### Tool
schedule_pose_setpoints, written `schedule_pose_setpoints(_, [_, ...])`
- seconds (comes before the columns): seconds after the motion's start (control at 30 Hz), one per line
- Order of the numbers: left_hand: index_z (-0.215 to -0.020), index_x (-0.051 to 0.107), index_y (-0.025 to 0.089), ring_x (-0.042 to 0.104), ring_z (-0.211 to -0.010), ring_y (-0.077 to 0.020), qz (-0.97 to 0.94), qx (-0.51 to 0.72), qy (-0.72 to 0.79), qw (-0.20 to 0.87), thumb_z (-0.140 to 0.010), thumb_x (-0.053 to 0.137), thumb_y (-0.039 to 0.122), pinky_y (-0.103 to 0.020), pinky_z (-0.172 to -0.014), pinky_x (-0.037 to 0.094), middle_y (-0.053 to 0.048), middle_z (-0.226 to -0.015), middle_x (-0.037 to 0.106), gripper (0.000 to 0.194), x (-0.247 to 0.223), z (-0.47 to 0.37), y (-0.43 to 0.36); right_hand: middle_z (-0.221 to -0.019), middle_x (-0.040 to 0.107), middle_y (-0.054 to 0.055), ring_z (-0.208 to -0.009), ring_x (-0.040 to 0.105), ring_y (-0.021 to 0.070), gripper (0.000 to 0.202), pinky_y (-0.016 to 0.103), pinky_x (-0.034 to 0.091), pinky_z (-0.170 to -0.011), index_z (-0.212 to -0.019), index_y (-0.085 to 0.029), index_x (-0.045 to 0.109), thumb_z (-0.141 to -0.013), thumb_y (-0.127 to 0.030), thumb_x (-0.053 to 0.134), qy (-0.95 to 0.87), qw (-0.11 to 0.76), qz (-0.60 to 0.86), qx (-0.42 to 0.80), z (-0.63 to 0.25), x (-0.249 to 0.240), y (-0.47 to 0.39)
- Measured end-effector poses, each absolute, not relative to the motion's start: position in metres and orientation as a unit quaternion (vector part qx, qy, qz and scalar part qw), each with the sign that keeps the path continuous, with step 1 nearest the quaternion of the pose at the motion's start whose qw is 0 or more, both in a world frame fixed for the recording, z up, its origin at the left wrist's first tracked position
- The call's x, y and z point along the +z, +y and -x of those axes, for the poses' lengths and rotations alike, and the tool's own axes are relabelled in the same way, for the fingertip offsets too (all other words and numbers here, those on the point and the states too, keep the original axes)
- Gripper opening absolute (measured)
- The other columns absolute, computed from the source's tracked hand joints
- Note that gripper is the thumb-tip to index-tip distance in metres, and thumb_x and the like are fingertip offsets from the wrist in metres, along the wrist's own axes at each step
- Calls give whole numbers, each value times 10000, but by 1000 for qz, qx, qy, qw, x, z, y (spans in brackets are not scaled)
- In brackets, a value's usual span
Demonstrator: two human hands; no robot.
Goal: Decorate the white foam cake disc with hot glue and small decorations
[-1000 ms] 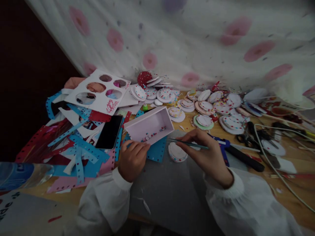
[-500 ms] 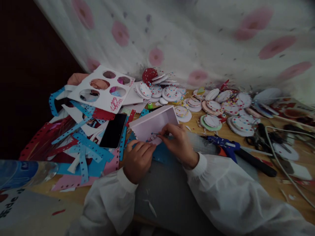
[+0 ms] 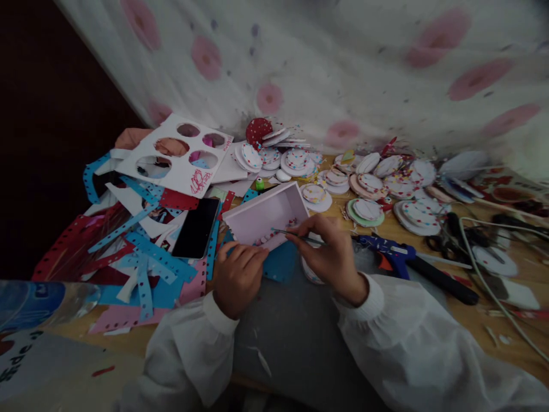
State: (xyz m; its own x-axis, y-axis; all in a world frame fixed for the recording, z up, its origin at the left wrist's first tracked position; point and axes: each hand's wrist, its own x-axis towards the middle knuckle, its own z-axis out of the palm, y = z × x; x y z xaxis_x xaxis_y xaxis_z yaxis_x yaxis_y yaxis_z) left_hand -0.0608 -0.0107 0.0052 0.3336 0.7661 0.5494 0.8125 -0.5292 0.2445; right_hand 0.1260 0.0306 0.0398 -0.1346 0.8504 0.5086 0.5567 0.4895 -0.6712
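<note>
A small pale open box [image 3: 251, 220] stands tilted towards me, with several small coloured beads [image 3: 262, 240] along its inner bottom and in its right corner. My left hand [image 3: 240, 274] is closed on the box's near left edge. Between the thumb and fingers of my right hand [image 3: 328, 252] is a thin dark pair of tweezers [image 3: 291, 233]. Its tip, inside the box, has a tiny blue bead [image 3: 274, 230] at it. Partly hidden under my right hand lies a white round piece [image 3: 309, 270] on the grey mat [image 3: 295, 343].
A blue glue gun [image 3: 390, 252] lies to the right, near scissors and a cable. Bead-trimmed discs [image 3: 366, 210] are piled along the back. On the left are a phone [image 3: 196, 228], paper strips [image 3: 143, 280], a holed white board [image 3: 193, 177] and a plastic bottle [image 3: 43, 300].
My right hand has moved right and back from the box with the tweezers, uncovering its right corner and part of a white round piece. My left hand stays on the box.
</note>
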Motion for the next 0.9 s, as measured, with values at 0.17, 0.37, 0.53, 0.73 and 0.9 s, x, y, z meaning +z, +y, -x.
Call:
schedule_pose_setpoints(0.17, [-931,665,211,638,-845,-179,800,-329,-502,32,-832,536,102,-424,-946,324,-34,-856,720,196,6,59,-10,-742,646,15,-749,643,203,229,341,474,-677,-723,-223,511,-737,-312,721,-633,518,534,215,-156,49,3])
schedule_pose_setpoints(0.37, [-915,662,228,626,-860,-186,774,-356,-523,21,-841,535,127,-446,-980,329,-20,-838,702,178,3,62,-1,-716,653,6,-761,678,215,267,324,500,-658,-721,-225,476,-716,-267,740,-543,579,563,230,-191,37,-23])
schedule_pose_setpoints(0.53, [-960,667,237,607,-940,-203,757,-371,-537,22,-838,529,131,-448,-996,340,-32,-934,693,213,14,70,9,-725,678,11,-787,685,222,281,331,489,-703,-713,-229,457,-718,-258,737,-497,604,572,246,-205,18,-32])
schedule_pose_setpoints(0.73, [-721,641,200,592,-814,-190,705,-475,-525,-39,-770,423,26,-342,-751,456,-35,-809,624,283,45,61,-7,-745,710,24,-778,690,227,285,332,490,-688,-718,-234,445,-731,-269,727,-475,608,553,315,-209,11,-37])
schedule_pose_setpoints(0.9, [-584,546,193,524,-646,-152,711,-463,-503,-166,-808,436,82,-314,-688,414,7,-605,544,274,58,26,-24,-721,705,21,-763,694,218,293,318,492,-673,-708,-231,436,-728,-251,728,-464,623,538,327,-213,19,-40])
